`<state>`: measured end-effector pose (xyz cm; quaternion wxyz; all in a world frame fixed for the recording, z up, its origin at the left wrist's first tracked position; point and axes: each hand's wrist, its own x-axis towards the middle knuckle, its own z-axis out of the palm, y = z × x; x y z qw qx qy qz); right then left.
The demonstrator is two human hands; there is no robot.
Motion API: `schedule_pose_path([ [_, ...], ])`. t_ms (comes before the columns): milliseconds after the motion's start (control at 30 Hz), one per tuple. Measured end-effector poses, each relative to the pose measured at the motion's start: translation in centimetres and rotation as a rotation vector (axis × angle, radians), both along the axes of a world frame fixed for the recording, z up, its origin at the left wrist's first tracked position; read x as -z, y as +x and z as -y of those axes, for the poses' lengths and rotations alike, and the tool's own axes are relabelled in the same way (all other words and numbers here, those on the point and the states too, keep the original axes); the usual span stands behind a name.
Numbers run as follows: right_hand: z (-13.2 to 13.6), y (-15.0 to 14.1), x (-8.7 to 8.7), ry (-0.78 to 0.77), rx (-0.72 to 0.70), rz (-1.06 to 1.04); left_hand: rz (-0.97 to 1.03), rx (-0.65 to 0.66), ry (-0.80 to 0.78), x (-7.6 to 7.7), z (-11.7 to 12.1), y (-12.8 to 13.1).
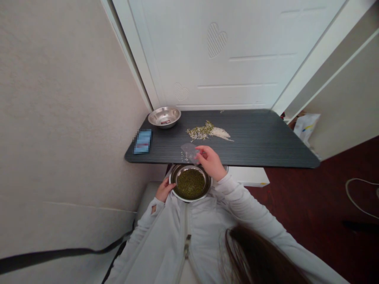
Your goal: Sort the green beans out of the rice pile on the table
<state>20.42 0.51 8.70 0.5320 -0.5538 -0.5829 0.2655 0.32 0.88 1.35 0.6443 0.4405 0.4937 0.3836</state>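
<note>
Here, right fingers (204, 148) pinch a clear sheet (188, 149) by its right edge; left fingers (169, 186) grip the bowl (209, 184).

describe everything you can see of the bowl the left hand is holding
The bowl is round and shiny, apparently metal, with a bright rim and a darker sloping inner wall. Its mouth faces up, and small green grains cover its bottom. It sits between the near edge of the dark table and the person's light jacket. The left hand holds its left side, fingers at the rim. The right hand is near its far right rim; contact is unclear. Its underside is hidden.
</note>
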Motion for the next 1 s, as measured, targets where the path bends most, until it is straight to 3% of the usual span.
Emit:
schedule_pose_path([
  [133,-0.3,-1.1,-0.2,0.071,0.060,0.163,-0.007,0.012,-0.011,0.0,0.0,0.1],
  [367,0.3,0.5,-1.9,0.101,0.066,0.426,-0.006,-0.012,-0.003,0.3,0.0,-0.1],
  [633,2.3,-0.3,-1.9,0.111,0.001,0.444,0.017,-0.002,0.014,0.4,0.0,-0.2],
  [867,0.8,-0.6,-1.3,0.081,-0.068,0.495,0.033,0.004,-0.015,0.8,-0.1,-0.2],
  [1000,-0.1,-0.3,-1.2,0.059,-0.034,0.497,0.031,0.003,-0.010,0.9,-0.1,-0.3],
])
